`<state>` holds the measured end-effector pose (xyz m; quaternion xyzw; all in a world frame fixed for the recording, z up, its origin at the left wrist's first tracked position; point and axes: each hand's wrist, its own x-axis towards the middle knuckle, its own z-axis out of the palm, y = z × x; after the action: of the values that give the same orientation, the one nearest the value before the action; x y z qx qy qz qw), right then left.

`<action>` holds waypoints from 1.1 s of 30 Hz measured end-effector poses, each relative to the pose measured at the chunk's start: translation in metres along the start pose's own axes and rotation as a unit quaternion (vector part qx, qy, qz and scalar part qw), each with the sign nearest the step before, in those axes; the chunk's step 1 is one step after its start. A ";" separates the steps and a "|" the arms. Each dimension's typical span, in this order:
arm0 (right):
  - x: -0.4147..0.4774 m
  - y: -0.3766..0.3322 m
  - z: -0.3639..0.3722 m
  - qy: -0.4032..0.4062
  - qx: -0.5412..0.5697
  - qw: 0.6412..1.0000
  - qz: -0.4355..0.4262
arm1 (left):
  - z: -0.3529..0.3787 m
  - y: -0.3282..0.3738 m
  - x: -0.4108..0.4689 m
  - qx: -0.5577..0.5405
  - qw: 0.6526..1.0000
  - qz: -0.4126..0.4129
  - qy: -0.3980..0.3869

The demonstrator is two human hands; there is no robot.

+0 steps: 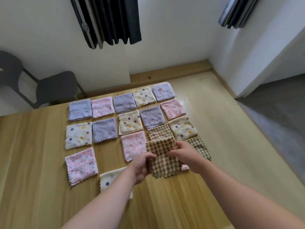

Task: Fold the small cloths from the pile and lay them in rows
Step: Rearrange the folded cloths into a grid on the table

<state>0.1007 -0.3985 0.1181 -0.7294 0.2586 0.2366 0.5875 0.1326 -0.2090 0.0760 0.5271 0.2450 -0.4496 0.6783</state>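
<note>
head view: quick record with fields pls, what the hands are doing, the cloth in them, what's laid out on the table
held: brown checked cloth, gripped by both hands
left hand: grips its left edge
right hand: grips its right side
laid out: small cloths in rows on the wooden table; pink, lilac, cream dotted, checked
nearest: cream dotted cloth, partly hidden by the left arm
behind: grey chair

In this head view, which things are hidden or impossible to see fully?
Head view:
- Cream dotted cloth: partly covered by the left forearm.
- Pink cloth: only a corner shows past the held checked cloth.
- Left hand and right hand: the parts behind that cloth are hidden.
- Unfolded pile: not in frame.
</note>
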 end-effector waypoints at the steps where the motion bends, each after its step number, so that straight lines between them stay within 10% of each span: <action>1: 0.004 0.000 -0.005 0.003 -0.003 1.000 -0.001 | 0.005 0.003 0.002 -0.003 1.000 0.008 0.007; 9: 0.072 -0.003 -0.026 0.055 -0.100 0.993 0.000 | 0.028 0.022 0.053 0.177 0.963 0.101 0.178; 24: 0.174 0.005 -0.029 0.087 -0.259 0.962 0.010 | 0.054 0.060 0.129 0.449 0.828 0.029 0.335; 33: 0.166 -0.003 -0.029 0.061 -0.174 0.983 0.007 | 0.053 0.055 0.131 0.420 0.835 0.058 0.349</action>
<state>0.2289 -0.4432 0.0185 -0.8316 0.2544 0.2369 0.4331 0.2355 -0.3020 0.0151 0.8967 0.2222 -0.2551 0.2855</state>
